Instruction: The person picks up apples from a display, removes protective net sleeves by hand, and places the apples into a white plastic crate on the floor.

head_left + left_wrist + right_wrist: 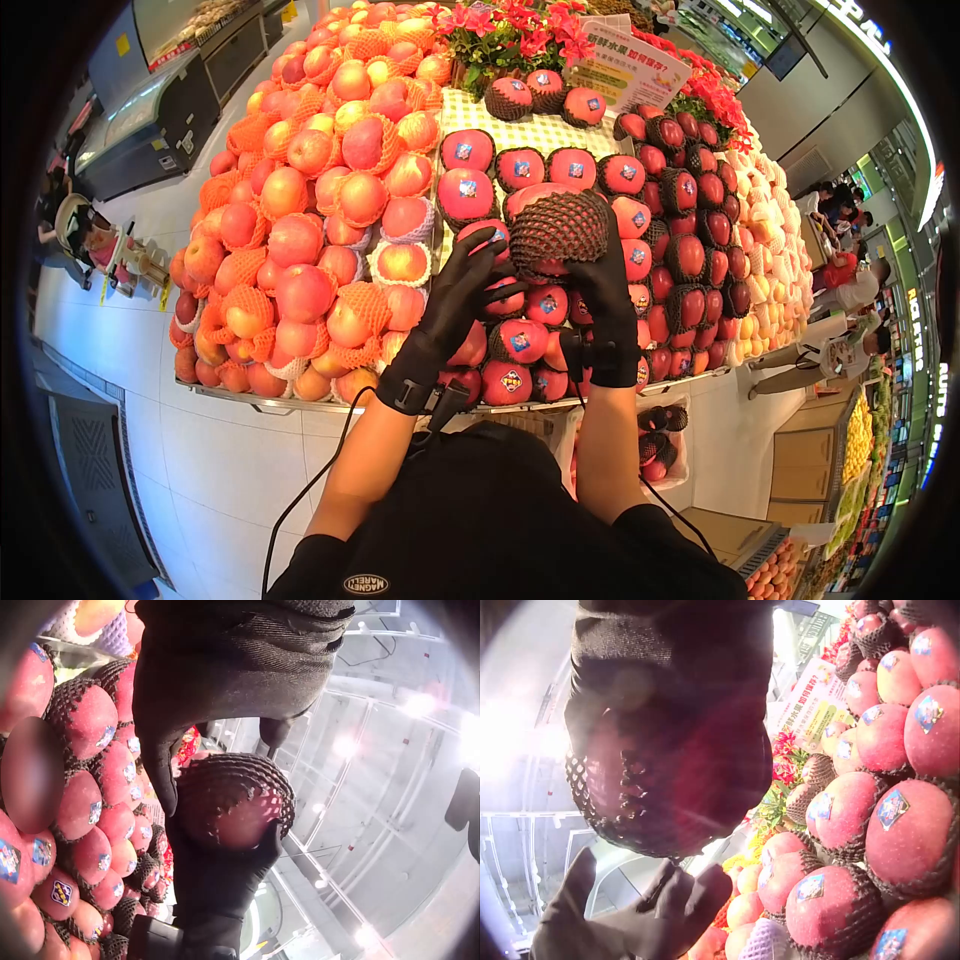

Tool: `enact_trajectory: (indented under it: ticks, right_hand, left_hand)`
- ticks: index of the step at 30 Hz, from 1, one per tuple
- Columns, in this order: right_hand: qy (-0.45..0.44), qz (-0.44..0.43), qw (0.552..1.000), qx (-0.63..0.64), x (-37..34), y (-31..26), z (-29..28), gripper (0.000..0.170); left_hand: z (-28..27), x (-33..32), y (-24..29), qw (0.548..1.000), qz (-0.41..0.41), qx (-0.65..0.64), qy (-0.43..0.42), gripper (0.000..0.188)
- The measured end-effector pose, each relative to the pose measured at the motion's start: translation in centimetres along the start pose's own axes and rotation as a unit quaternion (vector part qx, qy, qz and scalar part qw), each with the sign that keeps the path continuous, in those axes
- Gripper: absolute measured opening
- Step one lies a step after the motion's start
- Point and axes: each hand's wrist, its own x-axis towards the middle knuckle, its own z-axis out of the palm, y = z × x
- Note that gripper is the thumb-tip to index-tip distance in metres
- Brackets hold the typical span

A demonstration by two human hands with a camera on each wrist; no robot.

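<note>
A red apple in a black foam net (558,235) is raised over the display, gripped by my black-gloved right hand (603,285). In the right wrist view, the apple (667,787) bulges below that hand, its net pulled partly around it. My left hand (447,305), also gloved in black, is spread just to the left of the apple, fingers parted and holding nothing. From the left wrist, its thumb and fingers arch over the netted apple (236,802), with the right hand (217,874) cupping it from below.
Rows of stickered red apples (520,340) in black nets lie beneath the hands. Orange-netted apples (300,240) are heaped at left, pale netted fruit (775,260) at right. Red flowers (510,40) and a printed sign (630,62) stand at the back. A fruit crate (680,465) sits below the stand.
</note>
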Motion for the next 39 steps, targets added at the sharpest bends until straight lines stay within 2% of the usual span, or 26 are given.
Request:
enact_trajectory:
  ticks: [3,4,7,9,11,12,14,16,19,20,23,25,28,31,33,35,39]
  right_hand:
    - [-0.013,-0.037,0.995,-0.087,-1.7,-1.3,2.3,0.098]
    - [0.011,-0.027,0.995,-0.094,-2.3,-1.6,3.8,0.104]
    - [-0.023,-0.066,0.986,-0.153,-3.7,-0.3,5.1,0.105]
    - [-0.050,-0.073,0.976,-0.199,-4.9,-0.1,5.6,0.107]
    - [-0.084,-0.068,0.964,-0.244,-5.7,-1.2,5.7,0.109]
    - [-0.111,-0.052,0.972,-0.202,-6.0,-1.6,5.6,0.110]
    - [-0.117,-0.015,0.982,-0.150,-6.7,-2.8,5.4,0.108]
    - [-0.107,0.017,0.984,-0.139,-7.0,-3.1,4.9,0.101]
    - [-0.074,0.077,0.989,-0.101,-6.8,-2.7,4.8,0.095]
    - [-0.050,0.084,0.992,-0.085,-7.1,-2.7,5.0,0.084]
    - [-0.064,0.123,0.977,-0.160,-7.1,-3.4,5.6,0.076]
    - [-0.052,0.102,0.975,-0.189,-7.2,-2.8,5.7,0.075]
    - [-0.054,0.090,0.973,-0.206,-7.0,-2.6,6.3,0.076]
    - [-0.063,0.095,0.976,-0.183,-7.0,-2.3,6.6,0.075]
    - [-0.060,0.100,0.985,-0.129,-7.1,-3.1,7.3,0.078]
    - [-0.079,0.103,0.982,-0.135,-7.1,-4.1,7.4,0.077]
    - [-0.072,0.190,0.974,-0.098,-7.0,-3.5,7.3,0.077]
  left_hand:
    - [-0.6,0.0,0.0,0.989,-0.085,-0.096,-0.074,0.048]
    - [-1.1,0.0,-0.7,0.993,-0.030,-0.009,-0.112,0.051]
    - [-1.3,-0.5,-1.5,0.953,-0.129,-0.260,-0.087,0.052]
    - [-1.8,-1.5,-1.5,0.992,-0.019,-0.044,-0.115,0.059]
    - [-2.7,-1.7,-2.3,0.969,-0.101,-0.213,-0.073,0.060]
    - [-2.8,-1.9,-2.5,0.968,-0.096,-0.223,-0.057,0.058]
    - [-3.5,-2.8,-2.3,0.990,-0.035,-0.103,-0.085,0.056]
    - [-3.8,-3.1,-1.9,0.995,-0.003,-0.050,-0.089,0.060]
    - [-4.2,-3.8,-1.2,0.996,-0.017,-0.068,-0.057,0.073]
    - [-4.3,-3.9,-1.1,0.998,0.006,-0.024,-0.053,0.077]
    - [-3.4,-4.2,-0.1,0.995,0.061,0.068,-0.049,0.091]
    - [-3.4,-4.3,0.2,0.991,0.083,0.087,-0.058,0.097]
    - [-3.8,-4.3,0.1,0.973,0.115,0.195,-0.046,0.102]
    - [-3.6,-4.7,0.6,0.961,0.153,0.229,-0.038,0.103]
    - [-3.5,-4.7,0.8,0.963,0.164,0.213,-0.031,0.102]
    - [-3.6,-4.8,0.8,0.961,0.182,0.208,-0.023,0.099]
    - [-3.8,-5.1,0.3,0.935,0.240,0.259,-0.007,0.092]
